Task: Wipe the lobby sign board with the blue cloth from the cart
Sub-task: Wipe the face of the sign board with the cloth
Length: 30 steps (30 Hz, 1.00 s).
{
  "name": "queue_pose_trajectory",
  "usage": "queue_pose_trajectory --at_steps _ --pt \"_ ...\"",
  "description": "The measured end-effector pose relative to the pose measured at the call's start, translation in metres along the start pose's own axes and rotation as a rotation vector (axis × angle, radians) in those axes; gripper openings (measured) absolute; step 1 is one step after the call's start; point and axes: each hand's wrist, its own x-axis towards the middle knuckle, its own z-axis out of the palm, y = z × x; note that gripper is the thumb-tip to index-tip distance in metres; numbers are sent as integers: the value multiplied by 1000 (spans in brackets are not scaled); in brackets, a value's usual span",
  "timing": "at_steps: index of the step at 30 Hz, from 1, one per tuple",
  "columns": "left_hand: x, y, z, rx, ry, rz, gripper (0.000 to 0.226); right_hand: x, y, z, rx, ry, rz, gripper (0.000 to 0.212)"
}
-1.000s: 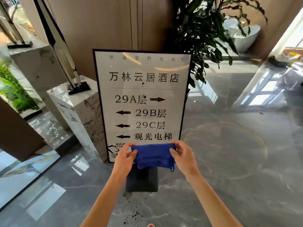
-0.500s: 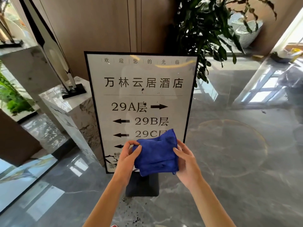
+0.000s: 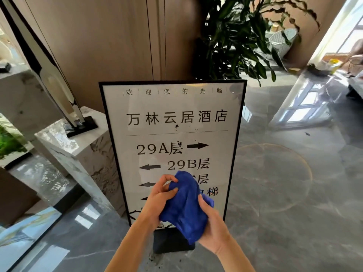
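Cloth: bunched blue microfibre cloth [image 3: 185, 207], before black-framed white sign board [image 3: 176, 122].
Left hand [image 3: 157, 201]: pinching cloth's upper edge.
Right hand [image 3: 213, 222]: gripping cloth's lower side.

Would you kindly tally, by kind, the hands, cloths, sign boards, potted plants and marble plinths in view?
Hands: 2, left hand and right hand
Cloth: 1
Sign board: 1
Plant: 1
Plinths: 2, near plinth and far plinth
Total: 7

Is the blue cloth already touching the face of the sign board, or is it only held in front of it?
Cannot tell. The head view shows the blue cloth bunched between the left hand and right hand, overlapping the sign board; one frontal view cannot show contact or a gap.
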Motion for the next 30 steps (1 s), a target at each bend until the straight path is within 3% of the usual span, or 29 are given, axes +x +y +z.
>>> queue_pose_trajectory --at_steps 2,5,11,14,16,20,24,28,30 --pt "3 7 -9 -8 -1 -13 36 4 1 8 -85 65 -27 33" --pt "7 20 -22 -6 -25 -18 31 4 -8 14 -172 161 -74 47" --pt "15 45 -26 89 -110 81 20 -9 -29 34 -146 46 -150 47" --pt "15 55 -28 201 -69 210 31 -9 -32 36 -82 62 -202 43" --pt "12 62 -36 254 32 357 36 -10 -41 32 -55 97 -275 44" --pt "9 70 -67 326 413 627 46 -12 -73 26 -117 191 -405 48" --pt "18 76 -108 459 617 680 40 -16 -115 23 -206 315 -469 56" --pt "37 77 -132 535 485 648 50 -12 -142 19 -408 465 -594 63" --pt "52 74 -136 571 415 617 58 -2 -151 20 -500 594 -686 52"
